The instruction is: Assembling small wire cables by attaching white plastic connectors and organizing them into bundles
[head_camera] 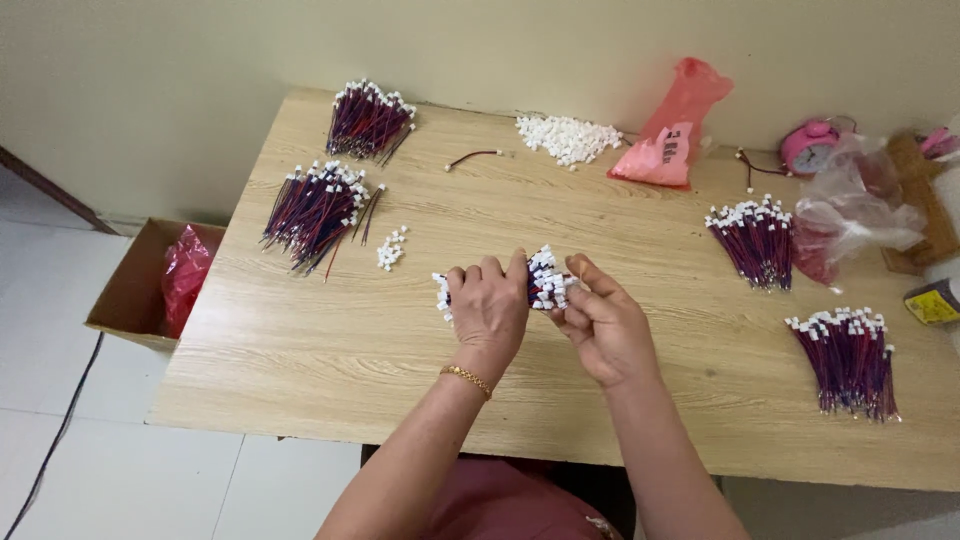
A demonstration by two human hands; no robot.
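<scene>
Nearest the lens: left hand [488,308], gold bracelet [466,378] at the wrist, fingers curled shut over a bundle of red-and-dark wires [545,282] tipped with white connectors. Bundle held just above the wooden table [300,350], connector ends fanned out past the knuckles, a few white tips showing on the left of the fist. Right hand [603,325] met the bundle from the other side, thumb and forefinger pinched at the connector ends; whether on one wire or several, impossible to tell.

Well left of the grip: cardboard box [125,300] on the floor holding a red bag; two finished-looking wire bundles [318,210] on the table; small cluster of loose white connectors [390,248] just beyond the left hand. Beyond the grip: heap of white connectors [568,137], pink plastic bag [668,125]. Right of the grip: two further bundles [848,358], pink alarm clock [808,146].

Judged good practice for this step: fist kept firm, ends kept level, one wire pinched at a time near its connector.
</scene>
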